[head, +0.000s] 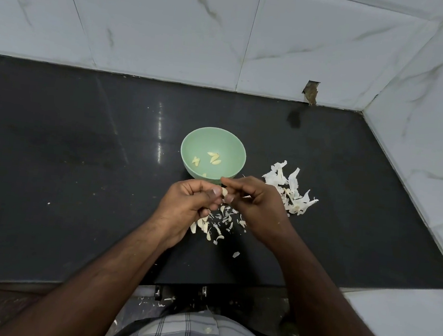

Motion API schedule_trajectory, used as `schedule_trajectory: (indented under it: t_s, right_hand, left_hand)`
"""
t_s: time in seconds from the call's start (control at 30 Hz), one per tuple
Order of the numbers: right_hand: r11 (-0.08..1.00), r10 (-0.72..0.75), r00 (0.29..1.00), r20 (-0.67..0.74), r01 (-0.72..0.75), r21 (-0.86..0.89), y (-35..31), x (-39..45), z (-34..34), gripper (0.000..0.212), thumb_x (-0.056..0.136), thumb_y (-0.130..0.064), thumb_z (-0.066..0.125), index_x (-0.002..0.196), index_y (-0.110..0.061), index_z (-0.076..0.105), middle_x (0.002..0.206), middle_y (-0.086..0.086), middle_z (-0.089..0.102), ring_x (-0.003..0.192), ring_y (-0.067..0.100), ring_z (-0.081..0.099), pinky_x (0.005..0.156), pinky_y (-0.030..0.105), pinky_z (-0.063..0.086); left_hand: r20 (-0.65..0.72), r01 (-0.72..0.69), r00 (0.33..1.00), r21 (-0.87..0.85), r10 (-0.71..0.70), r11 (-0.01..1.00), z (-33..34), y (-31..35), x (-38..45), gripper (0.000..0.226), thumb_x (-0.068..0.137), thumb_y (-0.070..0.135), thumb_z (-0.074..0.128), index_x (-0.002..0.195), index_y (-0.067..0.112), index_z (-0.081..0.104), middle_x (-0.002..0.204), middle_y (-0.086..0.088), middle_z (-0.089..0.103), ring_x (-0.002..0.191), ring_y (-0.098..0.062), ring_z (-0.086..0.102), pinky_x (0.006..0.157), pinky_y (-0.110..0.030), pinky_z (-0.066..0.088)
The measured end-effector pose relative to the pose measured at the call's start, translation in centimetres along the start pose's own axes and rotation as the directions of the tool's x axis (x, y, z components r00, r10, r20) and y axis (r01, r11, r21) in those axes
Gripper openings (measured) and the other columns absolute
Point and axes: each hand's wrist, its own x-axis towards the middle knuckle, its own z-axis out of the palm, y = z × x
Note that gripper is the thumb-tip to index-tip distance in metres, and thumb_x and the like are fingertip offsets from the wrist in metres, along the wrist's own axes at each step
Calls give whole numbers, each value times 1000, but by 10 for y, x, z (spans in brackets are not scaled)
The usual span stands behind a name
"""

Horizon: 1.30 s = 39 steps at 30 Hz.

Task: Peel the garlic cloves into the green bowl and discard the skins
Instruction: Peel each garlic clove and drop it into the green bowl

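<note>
The green bowl [189,148] stands on the black counter, with several peeled garlic cloves [214,157] lying inside. Just in front of the bowl my left hand [187,205] pinches a garlic clove [224,192] between thumb and fingers. My right hand [255,201] meets it from the right, its fingertips pinching at the same clove. Below the hands lie small skin flakes and some cloves [217,225] scattered on the counter. A larger heap of white garlic skins [291,189] sits to the right of the bowl.
The black counter [81,154] runs wide to the left and ends at marble wall tiles behind and on the right. A hole in the back wall [311,92] sits above a dark stain. Skin flakes lie past the counter's front edge [169,299].
</note>
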Motion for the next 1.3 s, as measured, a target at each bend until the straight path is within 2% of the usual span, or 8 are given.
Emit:
schedule_trajectory:
  t_s: [0.17, 0.3, 0.43, 0.7, 0.9, 1.0, 1.13, 1.3]
  right_hand:
    - [1000, 4, 1000, -28, -4, -13, -2, 0, 3, 34, 78, 4, 76, 101, -20, 78, 91, -6, 71, 88, 8, 68, 81, 19, 50]
    - [998, 19, 997, -77, -14, 68, -4, -2, 8, 32, 79, 9, 73, 96, -18, 78, 94, -5, 74, 92, 10, 71, 85, 26, 55]
    - [993, 28, 997, -68, -20, 113, -5, -4, 11, 30, 80, 7, 74, 95, -19, 78, 91, -5, 77, 90, 10, 73, 81, 23, 55]
    - [986, 72, 991, -112, -53, 159, 3, -4, 13, 16, 80, 7, 75, 94, -1, 77, 91, 6, 76, 90, 20, 73, 82, 31, 57]
    - [965, 122, 987, -104, -93, 245, -4, -6, 13, 10, 87, 5, 68, 93, 1, 75, 86, 17, 75, 81, 25, 72, 78, 35, 60]
    - [940, 191, 977, -100, -153, 306, -7, -6, 8, 17, 92, 2, 63, 91, -9, 75, 84, 16, 74, 74, 22, 70, 71, 30, 58]
    - [988, 128, 970, -206, -144, -62, 7, -3, -4, 20, 90, -8, 69, 99, -23, 78, 86, -5, 73, 78, 7, 68, 76, 28, 54]
    - [967, 102, 976, -191, -142, -210, 5, -3, -12, 8, 86, -21, 76, 93, -23, 79, 90, -10, 72, 88, 1, 66, 82, 24, 51]
  left_hand:
    - [29, 16, 999, 18, -17, 1000, 2, 3, -3, 10, 91, 14, 69, 87, 5, 73, 88, -15, 75, 62, -9, 59, 57, -20, 43]
    - [17, 13, 1000, 17, -13, 1000, 2, 6, -4, 11, 91, 13, 69, 86, 5, 74, 85, -13, 74, 61, -9, 59, 56, -19, 42]
    - [12, 18, 1000, 18, -18, 1000, 2, 5, -5, 18, 92, 14, 67, 92, -3, 72, 82, -9, 73, 61, -8, 57, 55, -19, 40]
    - [15, 11, 1000, 27, -12, 1000, 3, 6, -7, 17, 93, 16, 66, 85, 3, 74, 74, -7, 68, 61, -8, 57, 55, -19, 40]
    - [6, 5, 1000, 38, -6, 999, 3, 5, -8, 12, 92, 14, 67, 84, 8, 73, 71, -5, 68, 60, -8, 59, 57, -20, 41]
    - [13, 10, 1000, 20, -10, 1000, 3, 4, -8, 11, 94, 12, 64, 86, 9, 72, 75, -6, 71, 62, -9, 62, 58, -20, 42]
    - [38, 51, 998, 23, -51, 998, 1, 5, -6, 12, 97, 15, 62, 94, 9, 72, 88, -12, 75, 71, -12, 67, 59, -19, 46]
    - [19, 75, 997, 26, -76, 997, 2, 2, -4, 11, 97, 13, 62, 97, 9, 72, 90, -13, 75, 74, -15, 67, 61, -20, 46]
